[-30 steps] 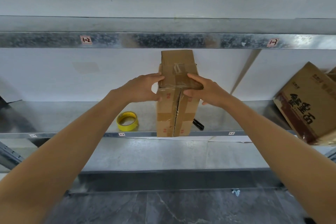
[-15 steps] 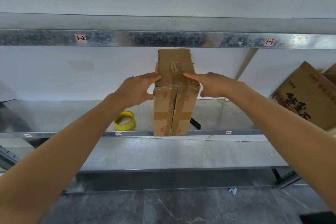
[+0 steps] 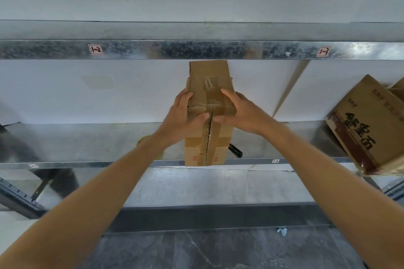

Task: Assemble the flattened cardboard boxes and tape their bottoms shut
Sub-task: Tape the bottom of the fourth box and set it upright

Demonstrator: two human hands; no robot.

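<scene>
A small brown cardboard box [image 3: 216, 148] stands upright on the front edge of the middle metal shelf [image 3: 87, 164]. Clear tape runs across its upper front edge, and a vertical seam splits its front face. My left hand [image 3: 181, 118] grips the box's upper left edge, fingers on the sloping top face and thumb on the front by the seam. My right hand [image 3: 242, 111] holds the upper right edge the same way. A yellow tape roll [image 3: 141, 140] shows only as a sliver behind my left wrist.
A black pen-like object [image 3: 235, 150] lies on the shelf just right of the box. A larger printed carton [image 3: 367, 124] leans at the right end of the shelf. The upper shelf beam [image 3: 175, 50] runs close above the box. Below lie a lower shelf and dark floor.
Both hands slid down over the box's top front edge, so the thumbs now lie on the front face. My left wrist now covers the yellow tape roll.
</scene>
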